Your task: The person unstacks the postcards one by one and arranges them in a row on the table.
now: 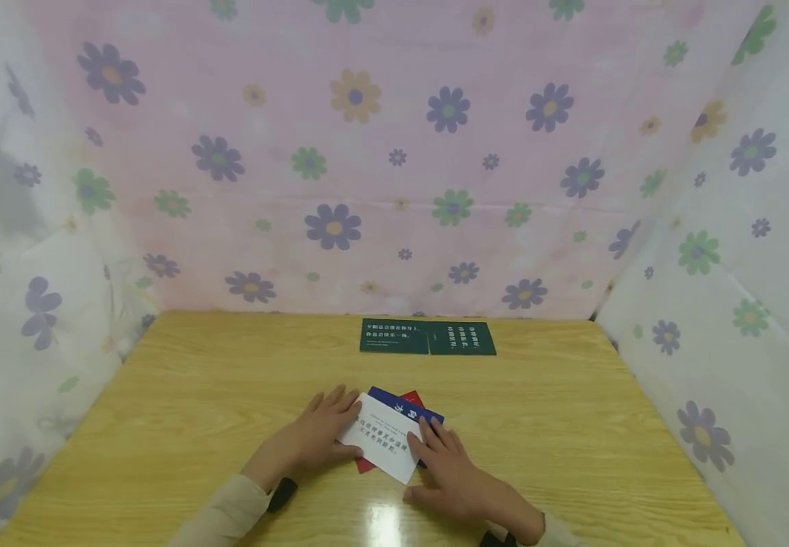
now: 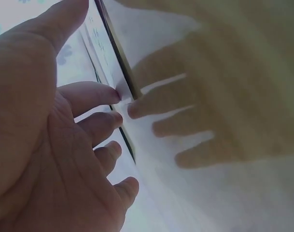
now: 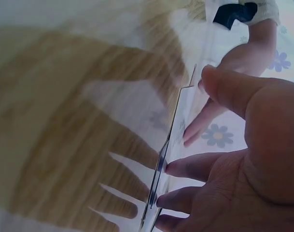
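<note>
A white card (image 1: 382, 437) printed with dark lettering lies on top of a small loose pile in the head view. Beneath it a blue card (image 1: 394, 403) juts out along the far side, and a red card (image 1: 412, 397) shows only at its corners. My left hand (image 1: 322, 433) rests at the pile's left edge, fingertips on the white card. From the right, my right hand (image 1: 451, 472) touches the white and blue cards with extended fingers. In the right wrist view, the fingers (image 3: 190, 166) meet the edge of the stacked cards.
Two dark green cards (image 1: 394, 336) with white lettering lie side by side at the back of the wooden table (image 1: 230, 380). A flower-patterned cloth (image 1: 381, 167) hangs behind and along both sides. The glossy tabletop mirrors the hands.
</note>
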A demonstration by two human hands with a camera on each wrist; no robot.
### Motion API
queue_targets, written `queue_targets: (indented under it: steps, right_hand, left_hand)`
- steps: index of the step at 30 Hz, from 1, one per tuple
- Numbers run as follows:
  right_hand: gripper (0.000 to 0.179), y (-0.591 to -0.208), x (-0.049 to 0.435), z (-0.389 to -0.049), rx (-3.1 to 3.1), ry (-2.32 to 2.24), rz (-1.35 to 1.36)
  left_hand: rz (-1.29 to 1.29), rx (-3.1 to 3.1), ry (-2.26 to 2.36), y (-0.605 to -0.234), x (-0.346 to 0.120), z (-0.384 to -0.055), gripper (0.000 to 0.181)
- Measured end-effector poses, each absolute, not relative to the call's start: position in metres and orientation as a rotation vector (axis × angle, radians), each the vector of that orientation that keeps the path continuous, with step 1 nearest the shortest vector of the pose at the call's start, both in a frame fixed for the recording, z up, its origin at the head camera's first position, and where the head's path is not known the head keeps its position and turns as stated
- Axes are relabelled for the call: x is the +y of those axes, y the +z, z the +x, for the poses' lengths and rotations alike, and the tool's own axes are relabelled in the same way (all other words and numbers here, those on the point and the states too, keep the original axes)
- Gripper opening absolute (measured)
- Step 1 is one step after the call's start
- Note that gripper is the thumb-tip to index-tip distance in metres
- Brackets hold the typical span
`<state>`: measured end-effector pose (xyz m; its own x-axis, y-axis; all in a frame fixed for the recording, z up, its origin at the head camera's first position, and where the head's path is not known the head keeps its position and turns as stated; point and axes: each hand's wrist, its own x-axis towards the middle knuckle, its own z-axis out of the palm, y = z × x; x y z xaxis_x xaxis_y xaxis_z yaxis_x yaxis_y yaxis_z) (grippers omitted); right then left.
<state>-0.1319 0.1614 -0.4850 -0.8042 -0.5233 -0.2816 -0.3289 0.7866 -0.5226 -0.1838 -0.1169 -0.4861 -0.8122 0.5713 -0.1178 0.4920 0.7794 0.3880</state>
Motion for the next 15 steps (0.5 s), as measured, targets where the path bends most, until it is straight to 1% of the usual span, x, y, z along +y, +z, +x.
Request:
queue_targets:
  steps: [4, 8, 15]
  right_hand:
    - [0.085, -0.483, 0.164, -0.13, 2.569, -0.642, -0.636]
    - [0.091, -0.483, 0.166, -0.129, 2.581, -0.644, -0.623]
    - [0.096, -0.486, 0.176, -0.135, 2.632, -0.658, -0.623]
  left_hand:
    - [0.839, 2.735, 0.522, -0.485, -0.119, -0.172, 0.078]
    - [0.841, 2.719, 0.527, -0.483, -0.119, -0.16, 0.077]
    - [0.893, 2.688, 0.512, -0.48, -0.122, -0.145, 0.074]
